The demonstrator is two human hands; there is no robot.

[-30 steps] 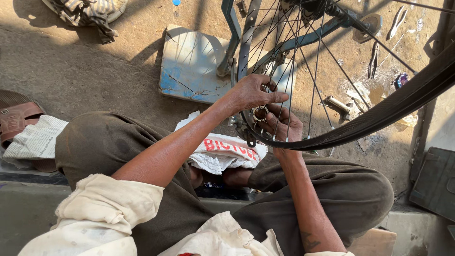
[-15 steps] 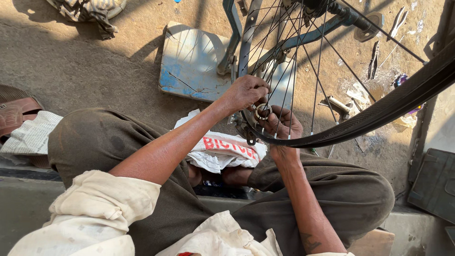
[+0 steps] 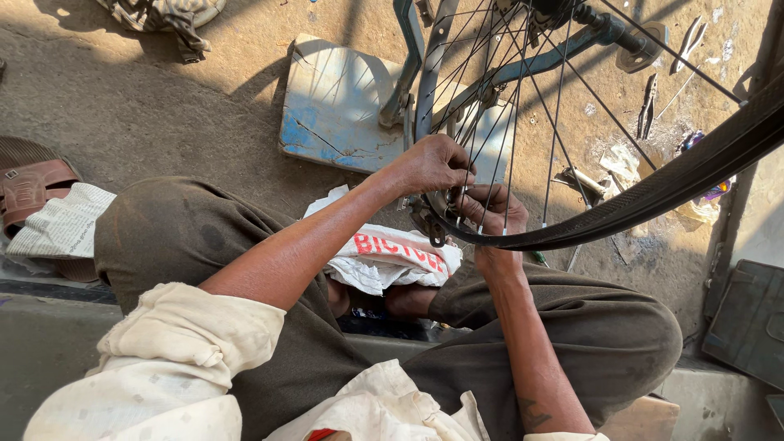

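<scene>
Two hands meet at the near edge of a bicycle wheel (image 3: 653,184), whose black tyre sweeps from the upper right down to the middle of the view. The left hand (image 3: 431,163) comes in from the left along a bare forearm, its fingers curled over the rim and spokes (image 3: 523,106) just above the lowest part of the tyre. The right hand (image 3: 490,208) rises from below, its fingers bent around the same spot, so that the two hands touch or nearly touch. Both are closed around something small and metallic at the rim, but I cannot tell what it is, since the fingers cover it. A dark metal part (image 3: 429,224) hangs just below the left hand, against the tyre.

Under the hands, a crumpled white bag with red print (image 3: 384,257) lies on the lap, between the knees of dark brown trousers (image 3: 188,237). Cream sleeves (image 3: 180,351) are rolled up at the near edge.

Farther off, a worn blue board (image 3: 335,114) lies flat on the dirt ground, with the blue frame (image 3: 408,49) of the bicycle standing on or by it. Small tools (image 3: 647,102) lie scattered on the ground at the far right, behind the spokes. At the left, a brown sandal (image 3: 33,184) rests beside folded newspaper (image 3: 61,229). A dark grey box (image 3: 747,322) sits at the right edge.
</scene>
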